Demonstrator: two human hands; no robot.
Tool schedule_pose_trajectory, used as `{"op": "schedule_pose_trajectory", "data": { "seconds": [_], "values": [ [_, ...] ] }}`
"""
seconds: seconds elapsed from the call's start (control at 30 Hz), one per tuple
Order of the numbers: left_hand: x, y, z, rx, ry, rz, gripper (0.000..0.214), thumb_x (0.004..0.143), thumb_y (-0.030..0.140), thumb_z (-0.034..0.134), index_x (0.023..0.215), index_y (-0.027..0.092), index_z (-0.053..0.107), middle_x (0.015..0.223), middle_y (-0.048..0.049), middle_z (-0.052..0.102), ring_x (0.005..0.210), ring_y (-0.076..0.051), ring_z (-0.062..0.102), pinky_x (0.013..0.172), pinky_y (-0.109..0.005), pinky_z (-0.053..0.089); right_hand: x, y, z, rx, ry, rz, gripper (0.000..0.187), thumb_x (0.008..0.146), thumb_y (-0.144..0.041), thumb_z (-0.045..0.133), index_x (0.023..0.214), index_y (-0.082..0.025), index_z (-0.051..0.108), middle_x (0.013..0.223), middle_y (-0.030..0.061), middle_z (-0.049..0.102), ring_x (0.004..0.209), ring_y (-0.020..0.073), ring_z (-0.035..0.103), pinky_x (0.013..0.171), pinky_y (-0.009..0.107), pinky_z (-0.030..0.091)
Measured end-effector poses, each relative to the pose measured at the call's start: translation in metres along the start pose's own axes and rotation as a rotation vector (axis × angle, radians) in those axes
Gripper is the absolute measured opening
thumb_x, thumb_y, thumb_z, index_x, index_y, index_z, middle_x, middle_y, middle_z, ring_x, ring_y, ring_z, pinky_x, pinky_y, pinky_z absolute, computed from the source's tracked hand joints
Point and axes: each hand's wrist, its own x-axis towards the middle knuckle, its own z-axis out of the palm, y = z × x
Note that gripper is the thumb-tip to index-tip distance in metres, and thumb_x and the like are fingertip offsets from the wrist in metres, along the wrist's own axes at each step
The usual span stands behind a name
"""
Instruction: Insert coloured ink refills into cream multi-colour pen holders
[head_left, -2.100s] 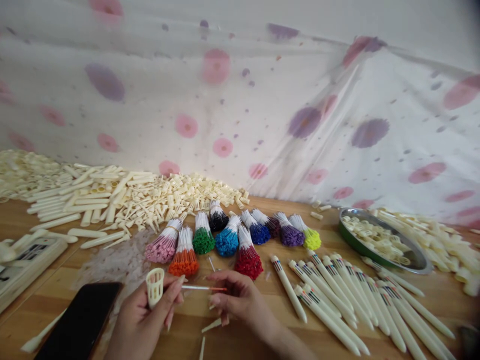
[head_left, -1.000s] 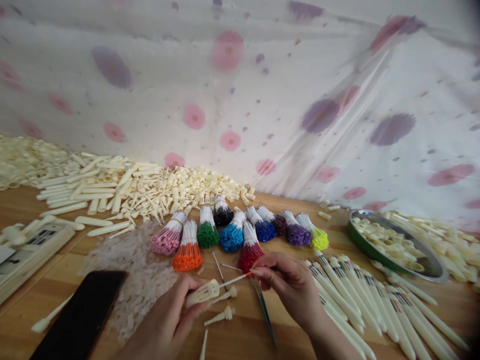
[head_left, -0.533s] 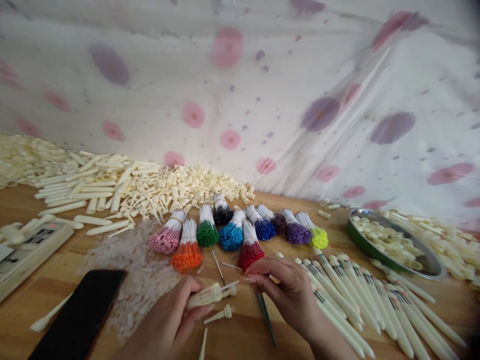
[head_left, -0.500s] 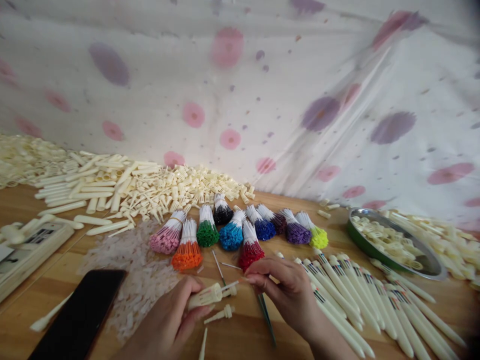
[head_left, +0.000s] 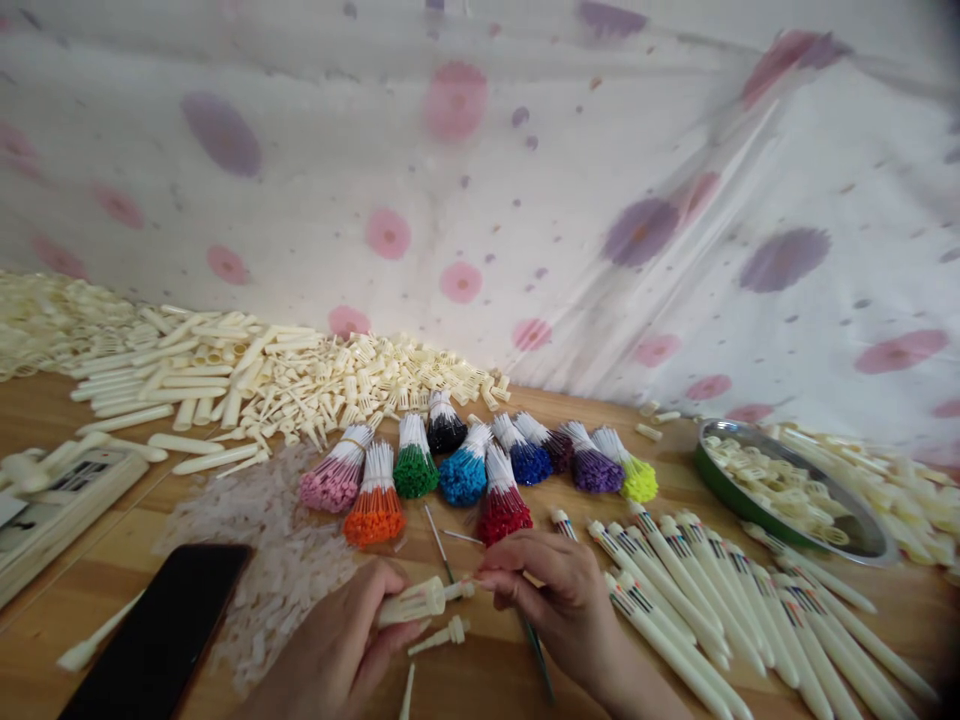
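Note:
My left hand (head_left: 346,650) is closed round a cream slotted plastic holder (head_left: 412,602) lying sideways, its open end facing right. My right hand (head_left: 559,600) pinches a thin refill right at that open end; only a short stub (head_left: 459,590) shows between the fingers and the holder. A dark thin refill (head_left: 534,645) runs under the right hand on the wooden table (head_left: 105,560). Two cream tip pieces (head_left: 442,634) lie just below the holder. Bundles of coloured refills, the red one (head_left: 502,505) nearest, stand behind my hands.
Assembled cream pens (head_left: 697,600) lie in a row at the right. A green-rimmed metal bowl (head_left: 731,490) of cream parts is at far right. Heaps of cream tubes and caps (head_left: 247,375) fill the back left. A black phone (head_left: 161,635) and a white device (head_left: 52,500) lie at left.
My right hand has moved left toward the holder, and the orange-tipped refill has slid almost wholly into it. The left hand turned the holder from upright to sideways earlier.

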Motion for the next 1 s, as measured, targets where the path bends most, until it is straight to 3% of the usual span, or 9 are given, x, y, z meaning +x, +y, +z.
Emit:
{"op": "schedule_pose_trajectory", "data": {
  "seconds": [0.2, 0.33, 0.5, 0.77, 0.87, 1.0],
  "values": [
    [0.0, 0.001, 0.004, -0.091, 0.021, 0.004, 0.007, 0.086, 0.03, 0.047, 0.087, 0.027, 0.053, 0.078, 0.0004, 0.068, 0.071, -0.018, 0.065, 0.065, -0.025, 0.049, 0.001, -0.007, 0.015, 0.024, -0.032, -0.076, 0.021, 0.088, -0.033, 0.054, 0.079, -0.019, 0.068, 0.065, 0.0039, 0.068, 0.056, 0.013, 0.061, 0.052, 0.02, 0.044],
    [0.0, -0.002, 0.005, -0.146, 0.023, -0.014, 0.008, 0.086, 0.031, 0.048, 0.089, 0.027, 0.054, 0.081, -0.0006, 0.069, 0.075, -0.019, 0.066, 0.067, -0.025, 0.051, 0.0, -0.009, 0.022, 0.049, -0.063, -0.052, 0.022, 0.088, -0.036, 0.053, 0.086, -0.02, 0.067, 0.07, 0.0051, 0.07, 0.059, 0.0141, 0.063, 0.054, 0.02, 0.046],
    [-0.002, -0.005, 0.011, -0.238, 0.14, -0.041, 0.01, 0.083, 0.035, 0.05, 0.087, 0.028, 0.057, 0.082, -0.0006, 0.068, 0.074, -0.019, 0.065, 0.065, -0.024, 0.052, -0.005, -0.006, 0.027, 0.033, -0.018, -0.009, 0.02, 0.083, -0.037, 0.06, 0.089, -0.018, 0.064, 0.069, 0.0046, 0.069, 0.057, 0.0139, 0.063, 0.053, 0.019, 0.047],
    [-0.002, -0.001, 0.01, -0.287, 0.159, -0.067, 0.013, 0.081, 0.039, 0.053, 0.083, 0.028, 0.059, 0.077, -0.001, 0.068, 0.074, -0.02, 0.065, 0.063, -0.024, 0.054, -0.003, -0.014, 0.012, 0.079, -0.08, 0.046, 0.013, 0.084, -0.03, 0.059, 0.086, -0.017, 0.063, 0.074, 0.0038, 0.068, 0.062, 0.0124, 0.063, 0.057, 0.017, 0.046],
    [-0.001, 0.0, 0.009, -0.294, 0.188, -0.049, 0.011, 0.081, 0.037, 0.055, 0.083, 0.029, 0.061, 0.079, 0.0001, 0.069, 0.074, -0.02, 0.065, 0.065, -0.024, 0.053, 0.0, -0.009, 0.002, -0.058, -0.137, 0.184, 0.012, 0.084, -0.026, 0.059, 0.076, -0.018, 0.062, 0.068, 0.0022, 0.066, 0.061, 0.0129, 0.061, 0.054, 0.018, 0.043],
    [-0.001, -0.01, 0.008, -0.311, 0.242, 0.049, 0.009, 0.08, 0.034, 0.059, 0.087, 0.029, 0.062, 0.084, 0.0001, 0.069, 0.081, -0.019, 0.065, 0.071, -0.023, 0.05, -0.013, 0.013, 0.0, -0.52, -0.288, 0.404, 0.026, 0.089, -0.026, 0.049, 0.065, -0.018, 0.059, 0.063, 0.0041, 0.067, 0.057, 0.0178, 0.063, 0.049, 0.023, 0.04]
  ]
}}
